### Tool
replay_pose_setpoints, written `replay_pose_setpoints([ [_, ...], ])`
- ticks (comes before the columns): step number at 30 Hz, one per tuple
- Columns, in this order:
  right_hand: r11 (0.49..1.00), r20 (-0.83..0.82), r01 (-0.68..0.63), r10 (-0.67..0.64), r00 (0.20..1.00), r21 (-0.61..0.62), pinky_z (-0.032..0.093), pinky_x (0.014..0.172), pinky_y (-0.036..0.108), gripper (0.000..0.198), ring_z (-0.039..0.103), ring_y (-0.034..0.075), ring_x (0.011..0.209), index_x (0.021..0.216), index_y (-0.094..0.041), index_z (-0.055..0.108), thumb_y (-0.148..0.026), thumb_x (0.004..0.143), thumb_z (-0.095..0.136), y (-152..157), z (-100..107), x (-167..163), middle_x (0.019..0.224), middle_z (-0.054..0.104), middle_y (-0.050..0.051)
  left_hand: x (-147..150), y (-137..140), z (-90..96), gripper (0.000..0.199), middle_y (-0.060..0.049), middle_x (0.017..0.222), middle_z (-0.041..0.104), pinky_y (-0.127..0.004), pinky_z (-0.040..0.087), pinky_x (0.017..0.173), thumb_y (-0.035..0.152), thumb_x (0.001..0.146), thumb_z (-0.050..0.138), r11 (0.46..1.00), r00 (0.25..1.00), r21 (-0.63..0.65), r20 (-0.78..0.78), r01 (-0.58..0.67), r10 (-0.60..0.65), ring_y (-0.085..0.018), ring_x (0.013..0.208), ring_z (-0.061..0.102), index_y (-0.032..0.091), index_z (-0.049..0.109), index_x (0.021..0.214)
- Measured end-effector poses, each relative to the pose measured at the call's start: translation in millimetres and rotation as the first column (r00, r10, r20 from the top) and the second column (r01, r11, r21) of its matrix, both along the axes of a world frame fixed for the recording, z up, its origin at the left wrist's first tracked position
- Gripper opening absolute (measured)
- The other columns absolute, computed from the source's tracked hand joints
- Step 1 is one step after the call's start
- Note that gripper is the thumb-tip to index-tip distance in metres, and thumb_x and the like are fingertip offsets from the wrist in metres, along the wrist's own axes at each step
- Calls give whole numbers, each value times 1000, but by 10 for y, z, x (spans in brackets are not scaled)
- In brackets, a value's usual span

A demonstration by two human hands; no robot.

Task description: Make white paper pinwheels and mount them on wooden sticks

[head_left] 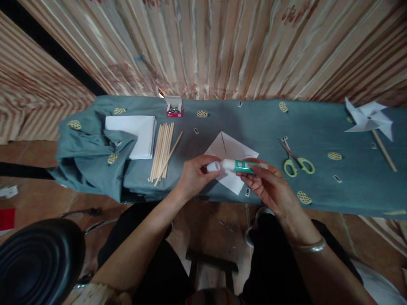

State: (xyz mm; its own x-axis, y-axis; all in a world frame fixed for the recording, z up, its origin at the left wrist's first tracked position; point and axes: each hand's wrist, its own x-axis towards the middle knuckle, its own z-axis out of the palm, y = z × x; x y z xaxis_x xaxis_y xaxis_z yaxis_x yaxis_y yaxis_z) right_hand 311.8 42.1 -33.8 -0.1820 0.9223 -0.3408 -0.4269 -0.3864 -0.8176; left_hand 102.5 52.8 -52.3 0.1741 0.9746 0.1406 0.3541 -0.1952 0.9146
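Observation:
My right hand (267,182) is closed around a green and white glue stick (244,166), held nearly level. Between the thumb and fingers of my left hand (197,176) is the white cap (213,166), its open end facing the white tip of the stick. Both hands hover over a square of white paper (235,148) with cut lines running in from its corners. The hands and the glue stick hide part of that sheet.
Left of the paper lie several wooden sticks (163,150), a stack of white paper (144,135) and a small red box (174,109) of metal pins. Scissors (294,159) and a paper pinwheel (370,117) rest to the right on the green cloth (263,123).

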Motion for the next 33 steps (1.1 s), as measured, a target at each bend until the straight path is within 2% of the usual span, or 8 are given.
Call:
replay_pose_setpoints([
  [3,1000,41,-3,2,999,18,62,73,24,21,73,13,71,90,-23,73,-29,71,79,4,-31,-24,85,77,0,-8,-16,41,23,-6,95,72,-23,49,64,22,78,74,998,999,52,-13,46,-45,-13,75,64,17,71,101],
  [10,1000,65,-14,14,998,3,62,72,25,21,72,13,70,88,-25,73,-28,69,80,26,-50,-44,83,75,-1,-33,-35,53,32,-7,96,73,-22,49,60,22,78,74,996,998,69,-28,53,-52,-11,71,63,15,69,109],
  [17,999,128,-25,21,992,32,62,74,30,21,70,13,70,89,-25,72,-31,71,79,26,-89,-31,86,74,0,-30,-61,65,28,-6,94,74,-22,50,61,23,77,76,997,996,75,-92,25,-18,-12,70,63,15,70,104],
  [26,996,235,-37,17,972,79,59,65,25,23,68,13,70,83,-23,73,-35,66,83,28,5,-31,83,72,0,-41,-63,46,27,-8,97,72,-23,52,65,23,80,73,985,994,158,-98,66,-51,-13,76,65,16,70,106],
  [33,989,304,-135,110,946,62,56,59,24,26,66,12,60,87,-20,73,-37,69,82,38,21,-6,76,72,0,-40,-78,8,25,-8,98,71,-31,55,80,23,85,67,940,963,298,-251,168,-92,-17,92,66,17,69,109],
])
